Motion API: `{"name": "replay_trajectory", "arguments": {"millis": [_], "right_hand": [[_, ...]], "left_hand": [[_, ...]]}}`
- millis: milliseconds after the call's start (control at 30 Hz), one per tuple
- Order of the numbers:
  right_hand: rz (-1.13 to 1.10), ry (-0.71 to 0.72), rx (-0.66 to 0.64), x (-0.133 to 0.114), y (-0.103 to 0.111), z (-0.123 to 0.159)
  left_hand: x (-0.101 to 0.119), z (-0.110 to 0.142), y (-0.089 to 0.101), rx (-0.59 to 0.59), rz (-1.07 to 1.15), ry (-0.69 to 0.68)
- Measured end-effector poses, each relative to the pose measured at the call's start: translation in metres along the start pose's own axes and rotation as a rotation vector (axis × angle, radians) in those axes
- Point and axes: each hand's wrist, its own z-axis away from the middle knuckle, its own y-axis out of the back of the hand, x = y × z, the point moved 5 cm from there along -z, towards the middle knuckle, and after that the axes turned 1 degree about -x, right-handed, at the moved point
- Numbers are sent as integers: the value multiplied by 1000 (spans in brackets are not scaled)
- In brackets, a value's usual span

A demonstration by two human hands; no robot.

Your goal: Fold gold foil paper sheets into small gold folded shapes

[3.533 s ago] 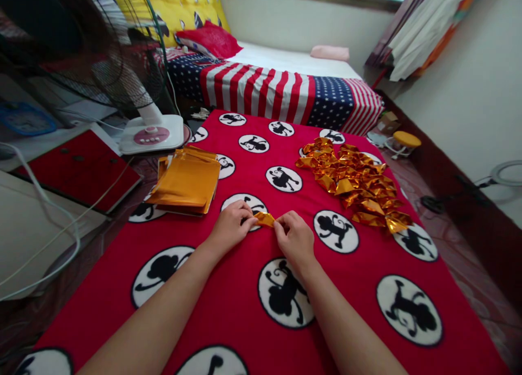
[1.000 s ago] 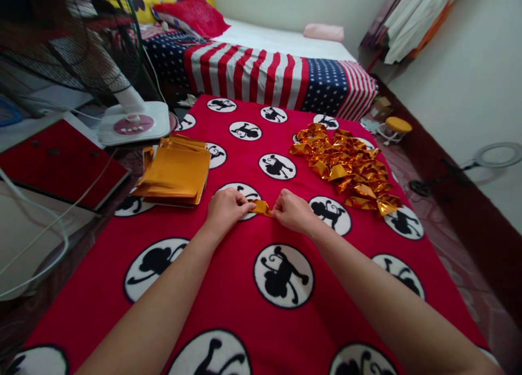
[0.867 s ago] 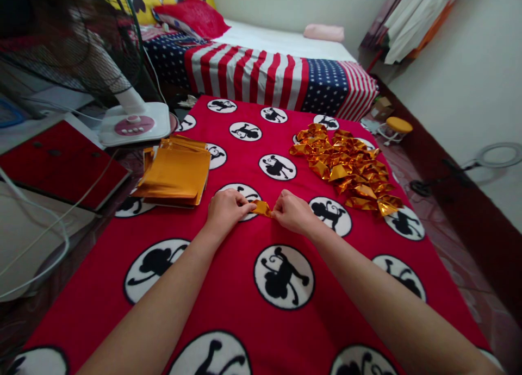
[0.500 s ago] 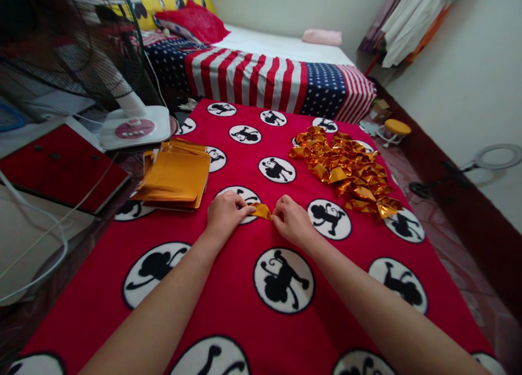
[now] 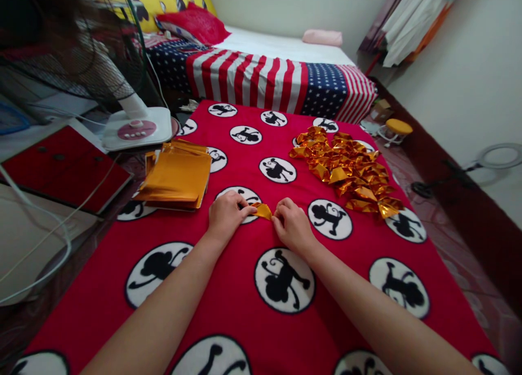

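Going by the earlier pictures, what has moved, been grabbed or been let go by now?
The right hand, curled more tightly a second ago, has loosened and turned slightly at the end of the small gold foil piece. Nothing visibly picked up or released: the left hand still pinches the other end. The gold sheet stack and folded foil pile stayed put.

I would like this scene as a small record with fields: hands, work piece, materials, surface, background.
Hands: left hand and right hand pinch opposite ends of one piece
Work piece: small gold foil piece
Flat material: stack of gold sheets, on the left
Shaped material: pile of folded gold pieces, on the right
Surface: red cloth with monkey figures
Background: striped and starred cover; white fan base
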Motion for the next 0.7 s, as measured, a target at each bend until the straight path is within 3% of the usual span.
{"name": "replay_trajectory", "arguments": {"millis": [367, 700], "right_hand": [[3, -58, -28, -1, 1, -4], [-5, -56, 54, 1, -4, 1]], "left_hand": [[9, -2, 6, -38, -101, -47], [6, -6, 4, -121, -100, -23]]}}
